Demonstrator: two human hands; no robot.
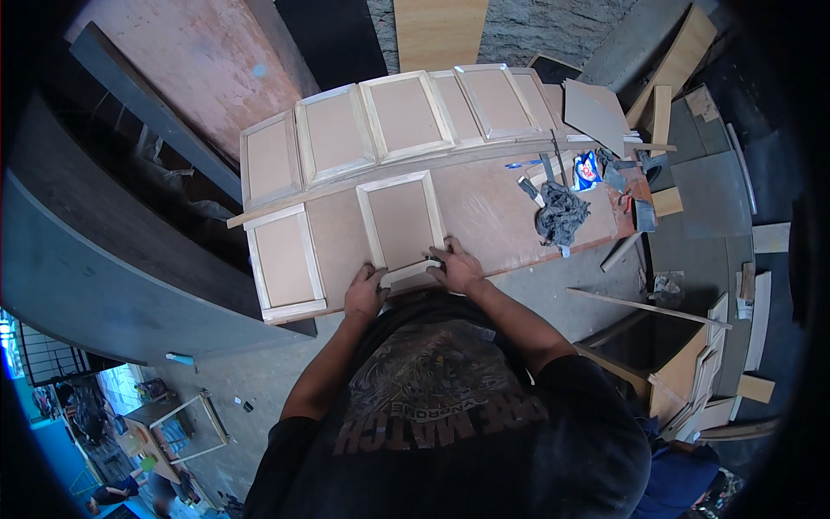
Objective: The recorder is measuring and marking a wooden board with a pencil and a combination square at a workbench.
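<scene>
A tan panel [399,221] with pale wooden strips around its edges lies on the workbench in front of me. Along its near edge runs a short wooden strip [410,274]. My left hand [367,292] is closed on the strip's left end, at the panel's corner. At the opposite corner, my right hand [458,266] grips the right end with curled fingers. Part of the strip is hidden under the fingers. To the left lies another framed panel [285,259], close to the bench's left end.
Several framed panels [406,112] line the back of the bench behind a long wooden strip [346,182]. A dark crumpled cloth [562,214], a blue packet [586,171] and tools sit at right. Wood offcuts [692,389] are stacked beyond. Another person [683,476] is at lower right.
</scene>
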